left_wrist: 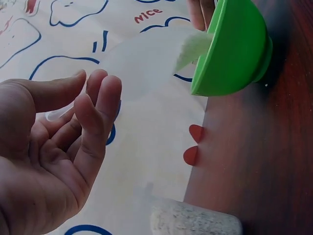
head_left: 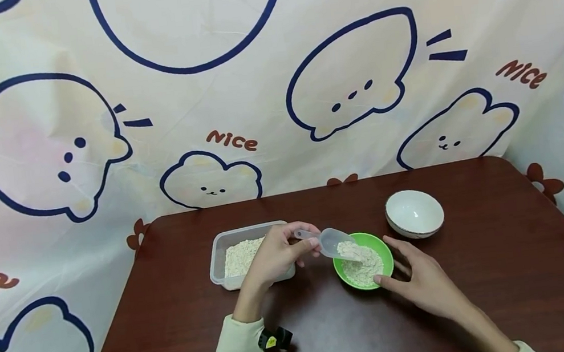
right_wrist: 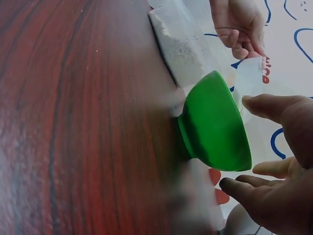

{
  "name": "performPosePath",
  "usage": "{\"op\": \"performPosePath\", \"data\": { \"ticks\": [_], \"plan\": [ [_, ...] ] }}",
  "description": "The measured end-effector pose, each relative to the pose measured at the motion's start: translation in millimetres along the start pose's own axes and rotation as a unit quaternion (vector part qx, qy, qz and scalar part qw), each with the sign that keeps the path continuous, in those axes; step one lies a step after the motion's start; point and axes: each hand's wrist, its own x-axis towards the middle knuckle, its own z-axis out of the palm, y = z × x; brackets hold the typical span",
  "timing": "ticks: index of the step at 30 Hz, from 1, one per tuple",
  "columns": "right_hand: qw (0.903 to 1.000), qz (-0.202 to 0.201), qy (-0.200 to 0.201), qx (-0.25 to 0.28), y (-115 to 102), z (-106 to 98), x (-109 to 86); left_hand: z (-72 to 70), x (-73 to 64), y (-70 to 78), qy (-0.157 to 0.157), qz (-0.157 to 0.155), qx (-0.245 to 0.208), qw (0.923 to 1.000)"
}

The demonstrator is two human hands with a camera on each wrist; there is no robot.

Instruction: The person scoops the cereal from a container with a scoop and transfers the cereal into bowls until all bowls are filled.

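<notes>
My left hand (head_left: 282,250) pinches the handle of a translucent plastic scoop (head_left: 329,242). The scoop tilts over the green bowl (head_left: 341,276), its mouth at the left rim, with pale flakes (head_left: 347,249) at its lip. More of the pale, oat-like flakes lie inside the bowl. On the bowl's right side is my right hand (head_left: 424,278), thumb by the near rim and fingers spread along the far right; in the right wrist view its fingers (right_wrist: 239,188) look fairly straight. Whether they press the green wall (right_wrist: 215,129) cannot be told.
A clear rectangular container (head_left: 217,263) of pale flakes stands left of the green bowl, partly behind my left hand. A white bowl (head_left: 415,213) stands behind my right hand. The brown table (head_left: 324,332) meets a printed cloth (head_left: 274,102) at its back edge.
</notes>
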Motion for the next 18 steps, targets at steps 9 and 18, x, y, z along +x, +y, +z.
{"op": "performPosePath", "data": {
  "ticks": [9, 18],
  "plan": [
    [0.9998, 0.006, -0.008, 0.019, 2, 1, 2.2, -5.1, -6.6, 15.0, 0.009, 0.024, 0.063, 0.9977],
    [0.9991, 0.023, -0.018, 0.031, 3, 1, 2.7, -13.2, -14.0, 21.8, 0.018, 0.062, 0.103, 0.9926]
  ]
}}
